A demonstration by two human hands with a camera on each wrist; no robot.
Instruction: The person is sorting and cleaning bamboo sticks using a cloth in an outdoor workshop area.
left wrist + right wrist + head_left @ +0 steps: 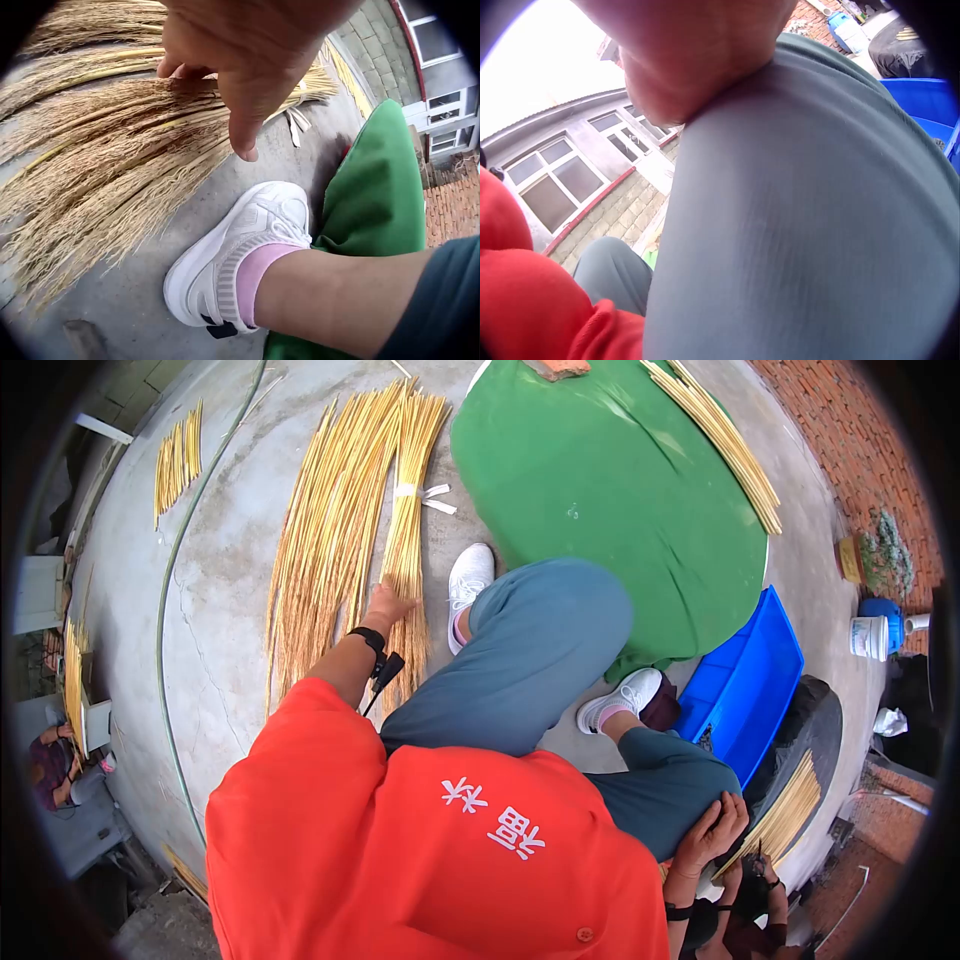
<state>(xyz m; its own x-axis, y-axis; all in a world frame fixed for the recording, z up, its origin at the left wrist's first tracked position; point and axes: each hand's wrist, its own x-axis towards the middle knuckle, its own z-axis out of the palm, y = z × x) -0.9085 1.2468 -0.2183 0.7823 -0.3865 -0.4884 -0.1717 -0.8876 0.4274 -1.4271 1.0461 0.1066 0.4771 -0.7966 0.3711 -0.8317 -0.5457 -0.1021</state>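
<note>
My left hand lies over a bundle of broomcorn stalks, toward its bushy end, with the thumb spread straight out to the side. A white strip is tied around this bundle farther up, its loose ends pointing right. In the left wrist view, the fingertips touch the brushy heads and the thumb stands off the stalks. A wider spread of loose broomcorn lies just left of the bundle. My right hand rests on the right knee with fingers relaxed, holding nothing.
A green cloth covers a round shape ahead, with stalks along its edge. To the right are a blue bin and more stalks near another person's hands. A hose crosses the concrete at left. White shoes stand close by.
</note>
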